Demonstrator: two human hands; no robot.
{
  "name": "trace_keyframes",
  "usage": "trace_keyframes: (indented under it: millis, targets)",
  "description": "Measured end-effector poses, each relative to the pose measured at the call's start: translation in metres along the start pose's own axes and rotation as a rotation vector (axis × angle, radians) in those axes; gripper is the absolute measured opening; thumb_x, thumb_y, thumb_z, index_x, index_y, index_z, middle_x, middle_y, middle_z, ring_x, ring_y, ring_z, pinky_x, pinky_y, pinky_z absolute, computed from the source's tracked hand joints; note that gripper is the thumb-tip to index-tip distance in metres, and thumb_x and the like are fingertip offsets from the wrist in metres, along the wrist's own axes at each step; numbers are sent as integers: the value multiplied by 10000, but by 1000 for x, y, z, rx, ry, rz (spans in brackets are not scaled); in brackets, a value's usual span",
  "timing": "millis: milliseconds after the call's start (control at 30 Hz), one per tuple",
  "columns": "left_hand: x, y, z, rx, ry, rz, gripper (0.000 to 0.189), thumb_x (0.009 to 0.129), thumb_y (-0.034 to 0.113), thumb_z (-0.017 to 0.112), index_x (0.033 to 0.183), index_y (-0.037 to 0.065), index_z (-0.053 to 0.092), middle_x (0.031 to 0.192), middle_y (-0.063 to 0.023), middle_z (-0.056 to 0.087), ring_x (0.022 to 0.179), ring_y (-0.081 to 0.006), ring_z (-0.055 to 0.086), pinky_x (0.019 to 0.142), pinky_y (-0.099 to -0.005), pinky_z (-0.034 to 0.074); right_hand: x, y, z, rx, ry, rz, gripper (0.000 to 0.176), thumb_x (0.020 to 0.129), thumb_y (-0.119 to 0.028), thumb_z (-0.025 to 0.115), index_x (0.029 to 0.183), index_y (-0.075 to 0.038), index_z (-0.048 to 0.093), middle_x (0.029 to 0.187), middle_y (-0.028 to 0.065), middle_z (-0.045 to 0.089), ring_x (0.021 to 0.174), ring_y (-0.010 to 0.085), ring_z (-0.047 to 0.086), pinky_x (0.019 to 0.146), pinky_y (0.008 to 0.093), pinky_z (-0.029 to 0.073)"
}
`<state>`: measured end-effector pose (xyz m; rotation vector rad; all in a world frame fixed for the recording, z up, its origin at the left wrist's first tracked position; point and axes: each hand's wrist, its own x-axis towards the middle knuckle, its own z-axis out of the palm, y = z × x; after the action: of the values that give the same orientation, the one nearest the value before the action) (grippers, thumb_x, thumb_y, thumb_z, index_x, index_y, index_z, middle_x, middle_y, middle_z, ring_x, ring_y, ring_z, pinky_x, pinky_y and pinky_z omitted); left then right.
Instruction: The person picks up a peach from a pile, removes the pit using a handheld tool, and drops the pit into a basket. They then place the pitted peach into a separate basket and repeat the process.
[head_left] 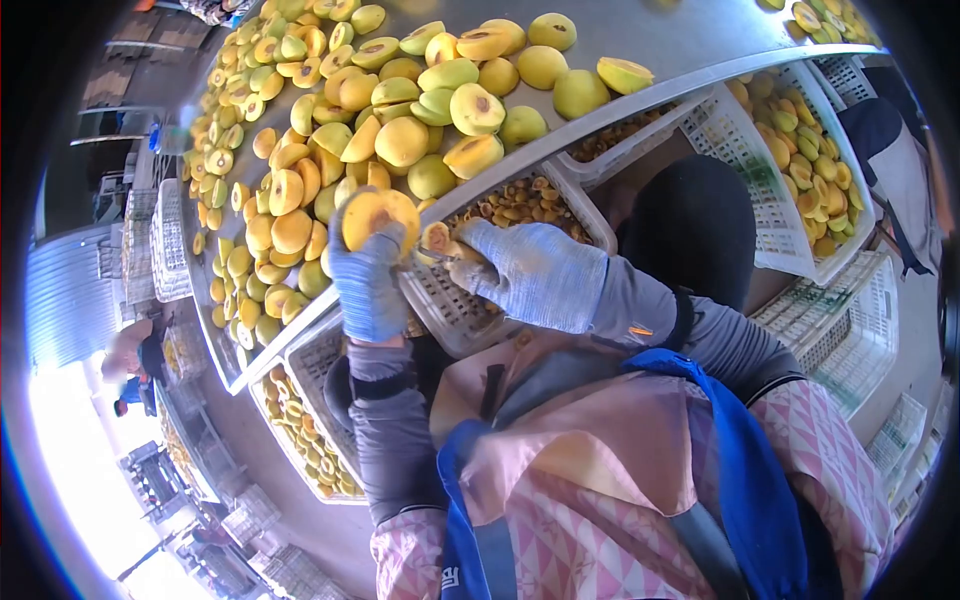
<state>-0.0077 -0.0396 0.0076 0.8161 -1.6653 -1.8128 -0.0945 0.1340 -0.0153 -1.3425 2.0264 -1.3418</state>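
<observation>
My left hand, in a blue-grey knit glove, is closed around a yellow peach half with its cut face showing a hollow. Close beside it, my right hand, gloved alike, grips a thin metal pitting tool, its handle mostly hidden in the fingers. A brown peach pit with some flesh on it is at the tool's end. Both hands are over the table's near edge, above a white crate holding many removed pits.
Halved peaches are heaped on the metal table, whose raised rim runs diagonally. Crates of peach halves stand at right and lower left. Stacked white crates are at right. Another person is far left.
</observation>
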Motion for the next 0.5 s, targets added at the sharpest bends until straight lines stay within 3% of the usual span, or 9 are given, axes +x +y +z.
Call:
trace_keyframes:
  millis: [67,133,200,267,333,400,433,500]
  targets:
    - [-10,-7,7,22,-38,-5,442,765,59,635,1197,4,560,1075,-96,599,970,-182,598,850,-318,515,-1,-4,-5,67,33,0,248,907,-249,576,1025,-32,552,732,224,641,715,398,652,627,494,513]
    - [-15,-13,11,-126,38,-14,430,761,47,621,1185,12,564,1069,-89,589,952,-174,591,852,-305,504,-2,-4,-13,-161,-205,95,282,898,-275,589,1028,-27,550,723,219,639,717,393,655,632,488,516]
    - [-18,-12,8,-45,56,-80,404,774,62,635,1171,22,570,1066,-83,587,951,-175,588,845,-308,505,-6,15,-1,-208,-218,108,298,896,-286,592,1028,-23,548,726,218,641,717,393,656,632,485,516]
    - [-19,-18,10,269,24,145,375,800,72,639,1166,28,568,1064,-91,587,946,-189,592,834,-315,511,-6,18,-1,-261,-220,126,313,894,-297,595,1028,-18,546,730,217,643,717,393,656,631,482,517]
    - [-23,-18,9,364,16,177,351,826,85,627,1167,31,567,1072,-88,585,948,-201,596,834,-318,515,-2,11,-4,-185,-168,25,307,907,-291,582,1020,-8,544,745,215,652,717,391,657,632,478,519]
    - [-22,-19,3,87,4,-8,336,907,203,591,1197,38,554,1093,-93,579,985,-199,582,877,-330,499,-2,2,-3,-53,-66,13,303,917,-285,576,1024,-4,540,743,210,651,715,391,656,631,476,519]
    - [-24,-18,5,85,2,-7,336,907,203,591,1197,38,554,1093,-93,579,985,-199,582,877,-330,499,-2,0,-2,75,32,-1,298,926,-279,569,1028,0,537,742,204,651,714,391,655,630,474,519]
    - [-32,-19,14,-236,-2,-46,462,1002,401,467,1242,12,527,1143,-110,584,1050,-196,564,943,-348,467,-3,3,6,40,55,13,297,935,-272,561,1048,1,533,742,203,650,708,393,652,627,475,518]
